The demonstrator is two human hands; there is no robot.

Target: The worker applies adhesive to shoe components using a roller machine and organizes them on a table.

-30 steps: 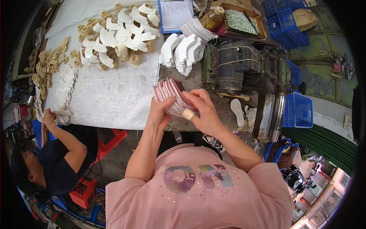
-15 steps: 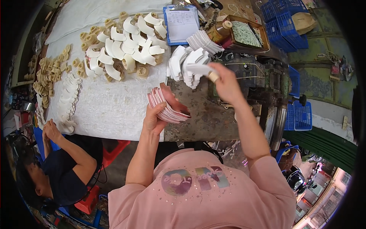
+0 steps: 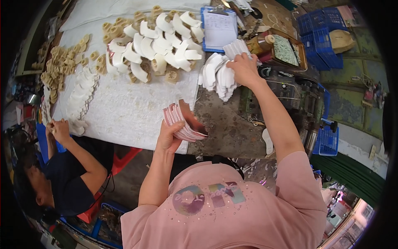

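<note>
My left hand [image 3: 169, 136] is closed round a fanned stack of curved pieces [image 3: 180, 124] with red faces and pale, striped edges. The thumb presses across the stack's near side, above the table's front edge. Farther right, my right hand [image 3: 245, 69] reaches over white curved pieces [image 3: 216, 70] heaped on the bare tabletop. Its bent fingers grip at a white curved piece on top of the heap; the palm hides part of it. Just beyond those fingers stands a neat stack of white strips [image 3: 236, 48].
White cloth [image 3: 124, 108] covers the table's left part, bearing cream curved pieces [image 3: 145, 46] and tan fittings [image 3: 62, 64]. A clipboard [image 3: 219, 29], brown bottle [image 3: 264, 42], string box [image 3: 288, 47] and dark machine [image 3: 275, 89] stand beyond. Another person's hands [image 3: 59, 130] work at left.
My right hand, earlier raised with a white curved piece and a blurred tan bit, is now down on the white heap. My left hand keeps its stack. The whole view has shifted slightly.
</note>
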